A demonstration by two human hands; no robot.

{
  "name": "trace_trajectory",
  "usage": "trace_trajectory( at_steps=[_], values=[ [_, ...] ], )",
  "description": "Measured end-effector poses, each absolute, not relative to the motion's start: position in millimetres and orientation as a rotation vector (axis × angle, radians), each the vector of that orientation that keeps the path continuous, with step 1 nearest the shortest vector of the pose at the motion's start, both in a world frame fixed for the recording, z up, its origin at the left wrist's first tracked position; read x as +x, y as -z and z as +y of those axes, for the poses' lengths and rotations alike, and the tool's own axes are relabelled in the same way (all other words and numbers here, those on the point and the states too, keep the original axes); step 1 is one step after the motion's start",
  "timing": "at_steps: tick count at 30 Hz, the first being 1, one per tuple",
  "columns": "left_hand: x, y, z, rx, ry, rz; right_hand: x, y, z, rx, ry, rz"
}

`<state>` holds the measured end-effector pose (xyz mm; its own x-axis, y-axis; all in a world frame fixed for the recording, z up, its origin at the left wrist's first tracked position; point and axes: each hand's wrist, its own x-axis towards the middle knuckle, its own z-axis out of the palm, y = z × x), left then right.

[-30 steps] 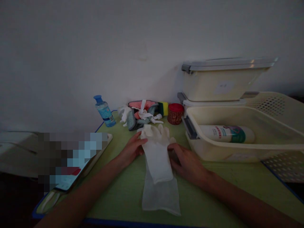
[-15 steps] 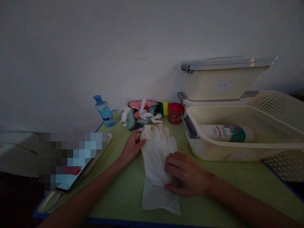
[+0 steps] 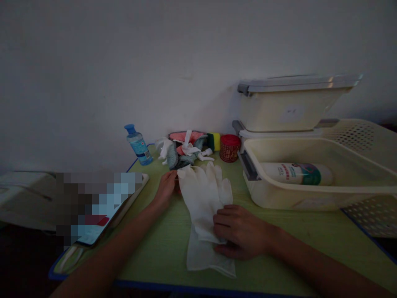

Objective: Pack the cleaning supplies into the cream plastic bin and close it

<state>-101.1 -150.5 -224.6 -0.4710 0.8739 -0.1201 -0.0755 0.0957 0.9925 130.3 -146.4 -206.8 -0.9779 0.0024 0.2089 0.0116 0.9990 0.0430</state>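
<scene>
A pair of white rubber gloves (image 3: 203,203) lies on the green tabletop, one on top of the other, fingers pointing away from me. My left hand (image 3: 166,186) is closed at the far left, pinching a fingertip of the upper glove and drawing it sideways. At the gloves' right edge, near the cuffs, my right hand (image 3: 240,231) has its fingers curled over the material, with the thumb lower down. The lower glove's cuff shows beneath the upper one.
A cream bin (image 3: 310,198) holding a white spray can (image 3: 297,174) stands at right, before a lidded box (image 3: 279,109). A blue bottle (image 3: 138,145), cloths (image 3: 186,147), a sponge (image 3: 215,141) and a red container (image 3: 230,149) line the back. A tablet (image 3: 102,215) leans at left.
My left hand has moved left, carrying the upper glove's finger with it. The upper glove has shifted and its cuff slid up, showing more of the lower one. My right hand has barely moved.
</scene>
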Motion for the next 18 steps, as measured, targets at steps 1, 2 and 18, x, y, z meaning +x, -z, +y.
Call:
trace_trajectory(
  at_steps=[1,2,18],
  values=[
    [-102,224,-150,0.793,-1.495,1.557,131,207,-146,-0.002,0.062,-2.928],
    [-102,224,-150,0.783,-1.495,1.561,131,207,-146,0.003,0.058,-2.927],
    [-74,216,-187,2.171,-1.329,1.123,124,214,-143,-0.759,-0.321,-2.590]
  ],
)
